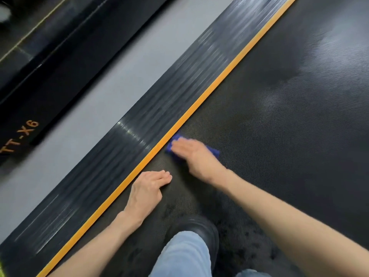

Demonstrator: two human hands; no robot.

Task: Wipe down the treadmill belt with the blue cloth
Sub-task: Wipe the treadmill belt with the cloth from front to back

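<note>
Treadmill belt [279, 136] seemingly mid-wipe; dark spots [242, 250] left | right hand [191, 154] flat, pressing blue cloth [173, 140] | left hand [146, 190] flat on belt

Grey floor [111, 84] beside a black machine [50, 76] lettered TT-X6.

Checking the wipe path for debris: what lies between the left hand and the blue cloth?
Nothing but bare textured treadmill belt, as the head view shows. The left hand rests on the belt; the right hand presses the blue cloth.
</note>
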